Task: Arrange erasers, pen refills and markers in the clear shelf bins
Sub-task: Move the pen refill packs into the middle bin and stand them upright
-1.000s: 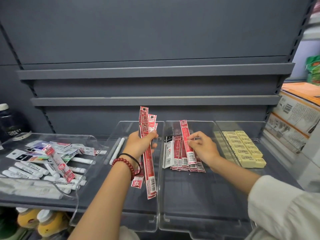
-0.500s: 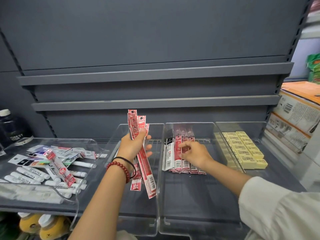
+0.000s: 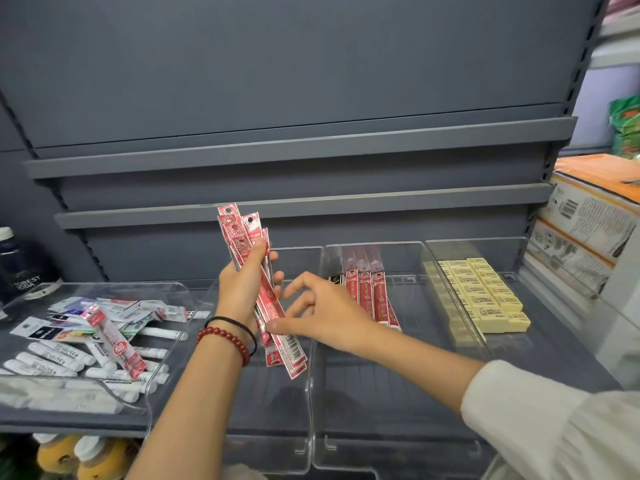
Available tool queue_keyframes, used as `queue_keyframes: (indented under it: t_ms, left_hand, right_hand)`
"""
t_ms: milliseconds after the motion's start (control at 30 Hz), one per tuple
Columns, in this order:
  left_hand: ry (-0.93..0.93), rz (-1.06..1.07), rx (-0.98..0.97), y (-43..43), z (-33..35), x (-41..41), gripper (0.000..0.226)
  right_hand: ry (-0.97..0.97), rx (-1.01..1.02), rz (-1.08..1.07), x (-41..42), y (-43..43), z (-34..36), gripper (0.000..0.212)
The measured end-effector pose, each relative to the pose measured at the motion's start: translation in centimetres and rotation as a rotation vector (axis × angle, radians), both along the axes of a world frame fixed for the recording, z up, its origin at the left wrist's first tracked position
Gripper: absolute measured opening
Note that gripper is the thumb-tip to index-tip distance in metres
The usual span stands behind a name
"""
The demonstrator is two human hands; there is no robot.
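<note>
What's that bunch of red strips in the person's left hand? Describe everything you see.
It is a fanned bundle of long, narrow red-and-white plastic refill packets, glossy, with punched hang holes at the top and white barcode labels at the bottom. The left hand grips it around the middle, tilted with the tops leaning left, above a clear plastic bin. The thumb of the right hand touches its lower part.

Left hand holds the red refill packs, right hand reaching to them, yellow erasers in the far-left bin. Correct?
No: the head view shows the yellow erasers in the far-right bin, not the far-left. The rest stands: the left hand grips the red refill packs and the right hand reaches to them.
</note>
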State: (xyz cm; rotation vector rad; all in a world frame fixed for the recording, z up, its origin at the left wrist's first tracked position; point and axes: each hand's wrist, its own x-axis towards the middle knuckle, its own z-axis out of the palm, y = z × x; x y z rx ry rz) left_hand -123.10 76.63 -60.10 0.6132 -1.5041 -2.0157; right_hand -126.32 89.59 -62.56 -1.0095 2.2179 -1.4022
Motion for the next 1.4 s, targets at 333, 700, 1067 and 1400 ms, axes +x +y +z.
queue_keyframes:
  t_ms: [333,700,1067,1400]
  left_hand:
    - [-0.064,-0.287,-0.054,1.2,0.0,-0.1,0.025]
    - [-0.170,-0.318,-0.191,2.1,-0.7,-0.4,0.006]
    - [-0.213,-0.316,-0.148,1.8,-0.6,0.3,0.003]
    - [-0.255,-0.290,-0.173,1.8,-0.4,0.3,0.004]
  right_hand:
    - [-0.248,-0.165,-0.230,-1.5,0.5,0.0,0.039]
    - [-0.231,-0.247,-0.410,-4.2,2.5,-0.6,0.026]
    - [-0.182,0.002,-0.613,-7.4,5.3,-3.8,0.034]
    - [-0.038,0.198,-0.596,-8.5,4.2,-5.2,0.037]
